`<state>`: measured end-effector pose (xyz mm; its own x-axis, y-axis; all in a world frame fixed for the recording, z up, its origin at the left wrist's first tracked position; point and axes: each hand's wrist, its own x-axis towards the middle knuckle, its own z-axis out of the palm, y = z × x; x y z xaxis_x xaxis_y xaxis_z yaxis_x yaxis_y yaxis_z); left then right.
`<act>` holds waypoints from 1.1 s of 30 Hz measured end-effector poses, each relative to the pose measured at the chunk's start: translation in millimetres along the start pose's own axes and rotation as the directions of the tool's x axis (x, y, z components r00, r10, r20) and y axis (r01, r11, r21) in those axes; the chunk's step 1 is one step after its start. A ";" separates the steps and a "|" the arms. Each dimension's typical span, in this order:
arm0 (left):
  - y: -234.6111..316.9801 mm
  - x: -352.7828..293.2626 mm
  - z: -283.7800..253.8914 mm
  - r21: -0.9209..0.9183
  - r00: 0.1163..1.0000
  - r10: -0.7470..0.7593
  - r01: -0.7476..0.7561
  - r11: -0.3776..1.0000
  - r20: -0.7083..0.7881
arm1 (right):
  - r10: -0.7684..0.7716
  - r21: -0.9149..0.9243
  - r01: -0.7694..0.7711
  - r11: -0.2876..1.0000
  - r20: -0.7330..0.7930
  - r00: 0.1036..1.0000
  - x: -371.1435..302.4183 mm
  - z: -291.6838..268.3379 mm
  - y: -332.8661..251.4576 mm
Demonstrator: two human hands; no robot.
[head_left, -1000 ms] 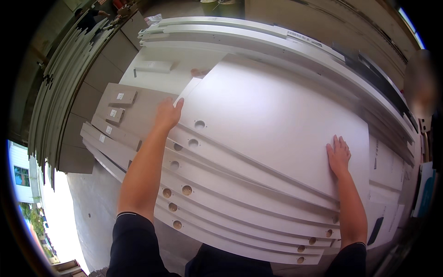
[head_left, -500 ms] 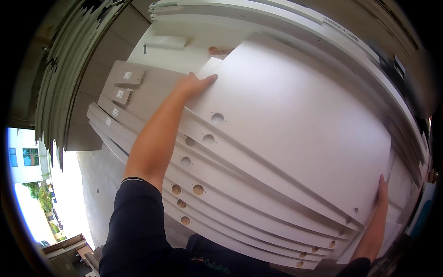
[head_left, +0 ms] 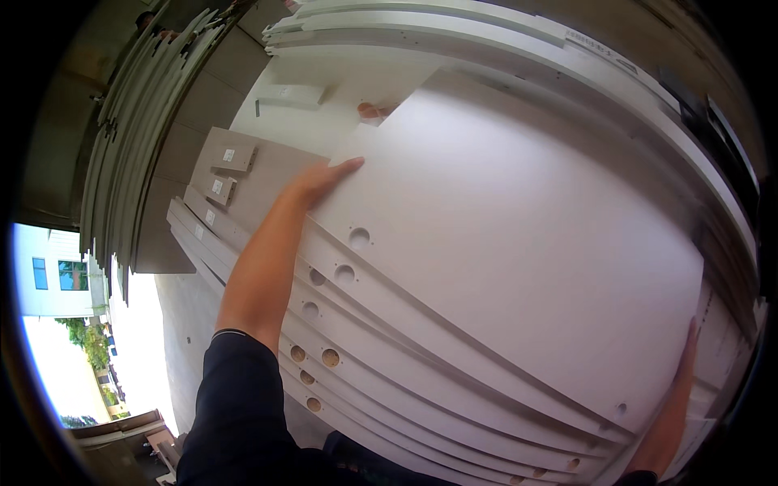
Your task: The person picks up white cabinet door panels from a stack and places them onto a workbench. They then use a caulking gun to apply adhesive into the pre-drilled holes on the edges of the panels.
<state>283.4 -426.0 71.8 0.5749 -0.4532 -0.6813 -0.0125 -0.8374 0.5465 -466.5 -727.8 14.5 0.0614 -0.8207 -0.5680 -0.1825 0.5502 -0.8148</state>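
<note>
A large white panel (head_left: 519,219) lies on top of a fanned stack of similar panels (head_left: 381,360) that have round holes near their edges. My left hand (head_left: 320,180) grips its left edge, thumb on the upper face and fingers hidden beneath. At the panel's right edge, my right hand (head_left: 687,352) holds on with fingertips along the rim; part of that hand is hidden. Next to the left hand, a smaller white piece (head_left: 350,144) partly shows from under the top panel.
Labelled blocks (head_left: 233,157) sit on a beige panel (head_left: 271,154) at the left. Stacked boards (head_left: 130,162) rise at far left, and long white boards (head_left: 486,40) run along the far side. A reddish-brown object (head_left: 371,110) lies beyond the panel.
The whole view has shifted, so most things appear lower. Both hands stay on the same top panel, which sits a little further left and lower in view.
</note>
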 end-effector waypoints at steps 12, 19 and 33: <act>-8.4 -4.6 0.3 -0.123 0.991 0.049 -0.064 0.990 -0.121 | 0.032 -0.092 -0.050 0.995 -0.189 0.982 -5.3 -17.0 2.3; -24.4 6.0 -9.2 -0.127 0.978 0.167 -0.182 0.975 -0.122 | -0.028 -0.078 0.011 0.997 -0.223 0.974 -18.4 -30.3 4.4; -65.4 -76.4 -62.1 -0.175 0.964 0.191 -0.223 0.959 -0.185 | -0.117 0.215 0.124 0.969 -0.045 0.992 -152.4 -32.1 -19.6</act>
<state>291.1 -317.6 118.4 0.7032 -0.5400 -0.4625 0.0026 -0.6486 0.7612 -503.7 -618.4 120.8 0.0377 -0.8856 -0.4630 0.0417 0.4643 -0.8847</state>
